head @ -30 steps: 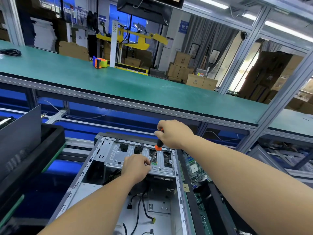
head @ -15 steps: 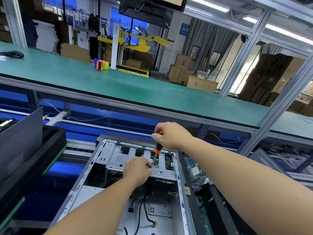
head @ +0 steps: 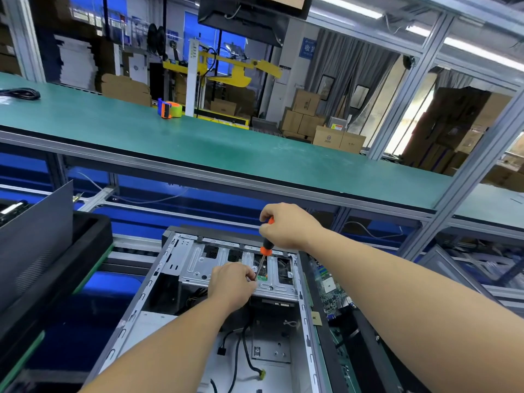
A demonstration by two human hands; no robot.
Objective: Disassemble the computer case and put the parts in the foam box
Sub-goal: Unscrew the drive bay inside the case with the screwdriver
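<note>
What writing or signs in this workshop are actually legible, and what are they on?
"收": first character on the blue wall sign; the rest is cut off by the curtain.
Logos on the cardboard boxes: too blurred.
Orange warning sticker on a box: too small.
Circuit board markings: unreadable.

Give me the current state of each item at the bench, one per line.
computer case: side open, interior exposed.
drive cage: still mounted in the case.
screwdriver: upright, slightly tilted, tip down at the cage.
right hand: grips the screwdriver handle.
left hand: fingers curled at the screwdriver tip.
internal cables: loose on the case floor.
tape dispenser: idle on the green shelf.
</note>
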